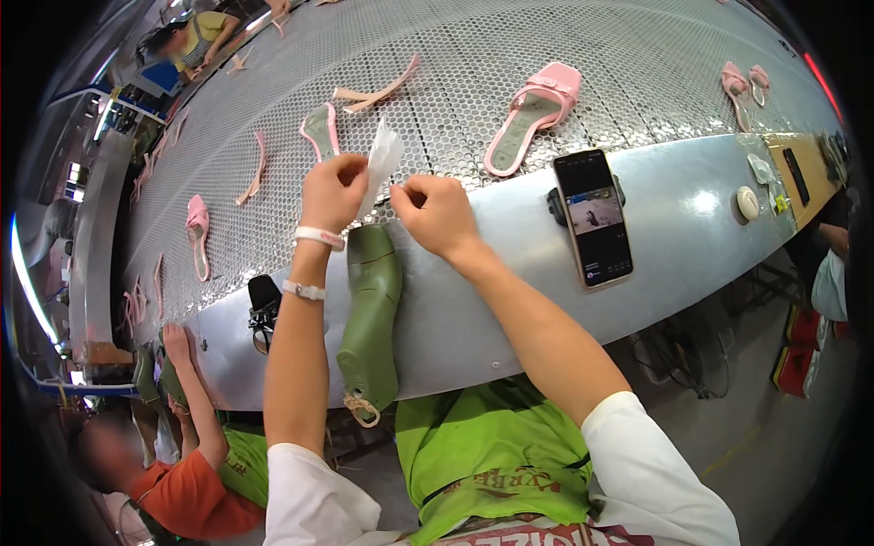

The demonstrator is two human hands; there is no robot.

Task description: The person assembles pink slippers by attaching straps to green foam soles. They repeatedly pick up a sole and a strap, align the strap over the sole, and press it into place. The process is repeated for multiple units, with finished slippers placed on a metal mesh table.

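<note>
The mesh worktop (637,91) with its smooth metal border (510,273) holds footwear at differing stages: by the look of it, the pink sandal (546,89) ahead and to the right already has its strap in place, while the pink-edged sole (319,133) just beyond the left hand (335,193) shows no strap across its visible part. The green shoe form (371,305) between the forearms is bare as far as it shows, so work on it seems barely begun, with any strap or sole yet to be put on. It reaches from just below the hands back to the near edge of the metal, apart from the fingers; how it is supported cannot be told. Loose straps, such as the pale pink one (261,168) to the left and the curved pair (376,89) farther ahead, lie unattached. Smallest is the white slip (383,156), upright between the hands: the left hand pinches it between thumb and fingers, while the right hand (435,211) is curled right beside its lower edge, and whether those fingers also grip it cannot be told.
</note>
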